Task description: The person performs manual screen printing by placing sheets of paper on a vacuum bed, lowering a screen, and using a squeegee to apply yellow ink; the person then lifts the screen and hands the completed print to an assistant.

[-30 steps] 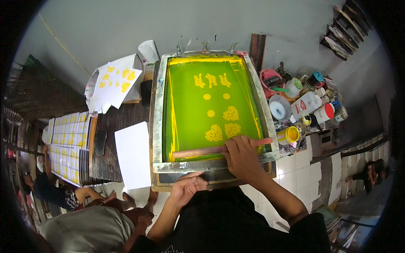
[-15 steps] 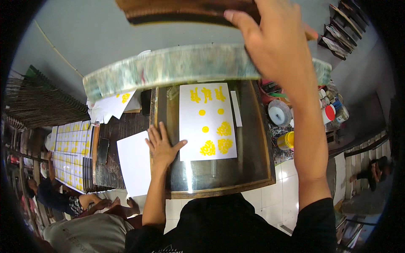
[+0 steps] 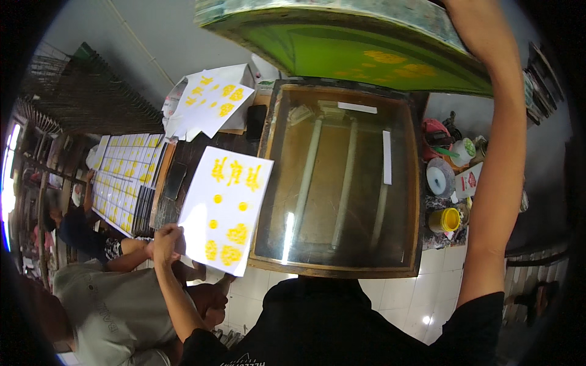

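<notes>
My left hand [image 3: 166, 241] pinches the left edge of a white sheet [image 3: 198, 183] printed in yellow with characters, dots and rounded motifs. That sheet is lifted and tilted, its right side overlapping the left rim of a glass-topped printing table [image 3: 329, 271]. At the upper right, a screen printing frame [image 3: 329, 52] with a green mesh stands raised on a slant; yellow motifs show on its underside. My right hand [image 3: 473, 15] is at the frame's upper edge, its fingers cut off by the top of the picture.
Two white strips [image 3: 387, 157] lie on the glass. Left of it are printed sheets [image 3: 210, 100], a black phone [image 3: 256, 122] and a rack of prints [image 3: 125, 177]. A yellow paint tub [image 3: 444, 219] and other containers stand right. A co-worker in a grey shirt [image 3: 116, 311] sits close at left.
My left hand has taken the printed sheet off the glass and carried it left. The screen frame has tilted higher, showing its green underside, and my right hand has moved up and right.
</notes>
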Available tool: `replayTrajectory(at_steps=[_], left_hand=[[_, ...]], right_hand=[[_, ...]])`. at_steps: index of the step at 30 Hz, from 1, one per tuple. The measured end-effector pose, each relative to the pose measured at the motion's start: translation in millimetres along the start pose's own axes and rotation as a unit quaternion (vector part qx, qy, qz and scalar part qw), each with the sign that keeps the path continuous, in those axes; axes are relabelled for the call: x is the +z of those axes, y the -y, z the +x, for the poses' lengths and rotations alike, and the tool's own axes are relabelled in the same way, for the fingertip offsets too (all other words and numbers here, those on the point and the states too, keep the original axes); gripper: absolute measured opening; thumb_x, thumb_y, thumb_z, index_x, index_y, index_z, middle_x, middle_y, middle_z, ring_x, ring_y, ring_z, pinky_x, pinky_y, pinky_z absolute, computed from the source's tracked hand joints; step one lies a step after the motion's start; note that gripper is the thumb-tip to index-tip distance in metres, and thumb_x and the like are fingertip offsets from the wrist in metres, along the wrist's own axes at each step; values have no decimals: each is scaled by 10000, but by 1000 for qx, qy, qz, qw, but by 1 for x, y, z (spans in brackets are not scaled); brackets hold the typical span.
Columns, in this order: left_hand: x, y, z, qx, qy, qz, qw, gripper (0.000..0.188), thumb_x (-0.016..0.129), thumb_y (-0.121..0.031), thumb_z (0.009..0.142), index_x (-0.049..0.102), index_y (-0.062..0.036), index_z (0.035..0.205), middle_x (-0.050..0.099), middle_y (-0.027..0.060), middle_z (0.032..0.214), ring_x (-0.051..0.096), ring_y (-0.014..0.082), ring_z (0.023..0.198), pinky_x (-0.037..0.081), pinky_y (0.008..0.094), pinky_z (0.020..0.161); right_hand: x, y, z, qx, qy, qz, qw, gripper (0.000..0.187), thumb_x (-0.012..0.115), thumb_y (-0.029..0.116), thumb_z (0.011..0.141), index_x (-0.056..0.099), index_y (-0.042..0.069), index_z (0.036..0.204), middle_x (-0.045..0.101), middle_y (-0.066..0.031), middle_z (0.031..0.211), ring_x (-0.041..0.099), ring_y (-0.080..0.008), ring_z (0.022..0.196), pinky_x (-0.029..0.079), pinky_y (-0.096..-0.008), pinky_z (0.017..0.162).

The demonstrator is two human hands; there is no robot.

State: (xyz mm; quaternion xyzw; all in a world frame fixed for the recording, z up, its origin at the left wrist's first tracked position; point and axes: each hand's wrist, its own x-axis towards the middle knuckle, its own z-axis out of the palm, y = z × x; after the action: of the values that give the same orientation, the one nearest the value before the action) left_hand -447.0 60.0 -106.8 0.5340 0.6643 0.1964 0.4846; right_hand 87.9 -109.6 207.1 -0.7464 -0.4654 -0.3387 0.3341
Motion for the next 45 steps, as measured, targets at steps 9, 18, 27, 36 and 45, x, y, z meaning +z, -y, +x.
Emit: replayTrajectory(at_steps=[9,18,27,36,45], left_hand=[[117,55,-15,310,135,503,795,963,762,-269,831,231,-49,1604,265,171,1661,96,378,1568,-14,613,1245],[96,126,-18,419,231,420,771,504,566,-250,995,531,4,1430,550,170,1475,298,272,1522,155,498,1264],[163,6,-140,347,275,-42,896,338,511,-128,1064,600,-40,1378,644,146,1375,541,272,1366,284,439,1222],[244,-75,-65,526,182,189,809,592,642,-269,972,466,-31,1484,511,258,1469,454,415,1397,332,489,1175],[419,-157,-7,505,189,443,716,875,442,-751,937,266,-239,1625,25,238,1693,-33,447,1559,-1,629,1226]], right_hand=[[17,18,-8,-23,-30,-27,999,313,687,200,896,595,-43,1069,650,-227,972,632,-346,941,476,-410,878],[9,22,-4,-14,-10,-23,1000,298,697,198,891,601,-43,1038,651,-211,943,629,-304,901,475,-402,851],[5,12,14,27,25,-27,999,335,693,228,892,616,-51,1060,665,-235,976,641,-332,925,484,-417,853],[-17,6,7,-5,75,36,997,357,682,248,908,654,-58,1089,691,-254,1047,657,-369,980,495,-428,891],[-6,-17,36,-1,127,54,990,353,647,191,901,676,-125,1056,687,-338,1033,678,-439,982,518,-465,900]])
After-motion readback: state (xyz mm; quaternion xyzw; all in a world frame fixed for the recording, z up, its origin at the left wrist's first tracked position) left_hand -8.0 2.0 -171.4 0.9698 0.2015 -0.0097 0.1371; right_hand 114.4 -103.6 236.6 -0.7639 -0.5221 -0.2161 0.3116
